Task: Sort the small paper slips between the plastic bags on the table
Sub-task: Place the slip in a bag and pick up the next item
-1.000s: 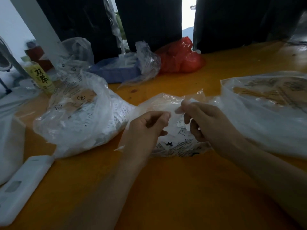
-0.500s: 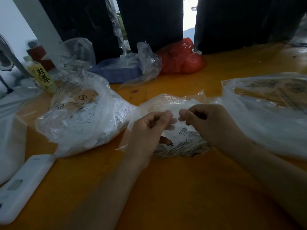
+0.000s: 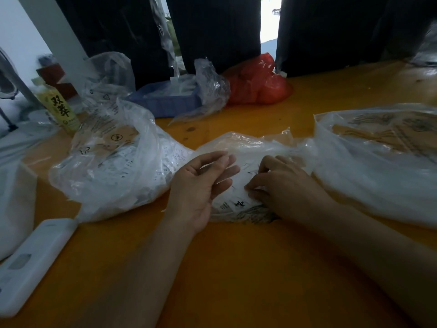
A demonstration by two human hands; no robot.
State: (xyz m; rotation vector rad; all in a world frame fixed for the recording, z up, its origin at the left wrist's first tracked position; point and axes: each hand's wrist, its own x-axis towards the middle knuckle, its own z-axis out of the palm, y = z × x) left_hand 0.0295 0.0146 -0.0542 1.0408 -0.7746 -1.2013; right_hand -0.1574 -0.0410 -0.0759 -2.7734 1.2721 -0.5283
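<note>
Three clear plastic bags lie on the orange table [image 3: 236, 268]. The left bag [image 3: 113, 166] is full of printed white paper slips. The middle bag [image 3: 250, 143] lies open with paper slips [image 3: 236, 201] piled inside. The right bag [image 3: 378, 166] looks mostly flat. My left hand [image 3: 201, 185] hovers over the middle bag's left side, palm turned right, fingers relaxed and holding nothing. My right hand [image 3: 283, 185] reaches down into the middle bag, its curled fingertips and thumb pinching at the slips there.
A white flat device [image 3: 35, 263] lies at the near left, beside a white bag [image 3: 14, 204]. At the back stand a yellow-labelled bottle [image 3: 59, 107], a blue tray [image 3: 165, 101] with crumpled plastic, and a red bag [image 3: 257, 84]. Dark curtains hang behind.
Both hands were raised together, pinching a slip between them. Now they have parted: the right hand has dropped into the middle bag and the left hand has opened.
</note>
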